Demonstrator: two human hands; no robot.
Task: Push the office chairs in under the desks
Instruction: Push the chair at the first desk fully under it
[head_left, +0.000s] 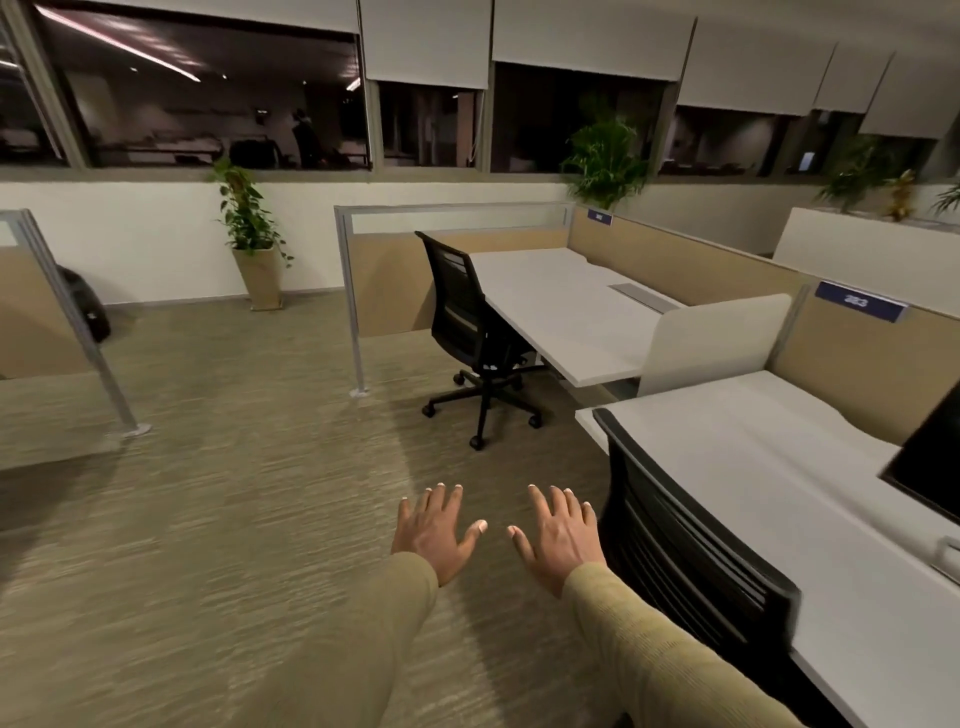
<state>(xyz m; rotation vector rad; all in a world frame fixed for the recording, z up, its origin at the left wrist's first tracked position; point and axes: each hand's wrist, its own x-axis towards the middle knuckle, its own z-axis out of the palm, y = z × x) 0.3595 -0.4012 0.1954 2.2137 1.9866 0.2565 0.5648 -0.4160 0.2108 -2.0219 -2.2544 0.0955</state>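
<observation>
A black mesh office chair (470, 317) on castors stands at the far white desk (566, 306), its seat partly under the desk edge. A second black chair (685, 551) sits close against the near white desk (769, 478) at the right, only its backrest showing. My left hand (436, 530) and my right hand (561, 535) hover palm-down over the carpet with fingers spread, holding nothing. The right hand is just left of the near chair's backrest and apart from it.
Tan partition panels (691, 270) back the desks, with a metal-framed end panel (358, 301) by the far chair. A dark monitor (930, 457) stands on the near desk. A potted plant (254, 244) stands by the wall; another partition post (83, 332) rises at left. Carpet lies between.
</observation>
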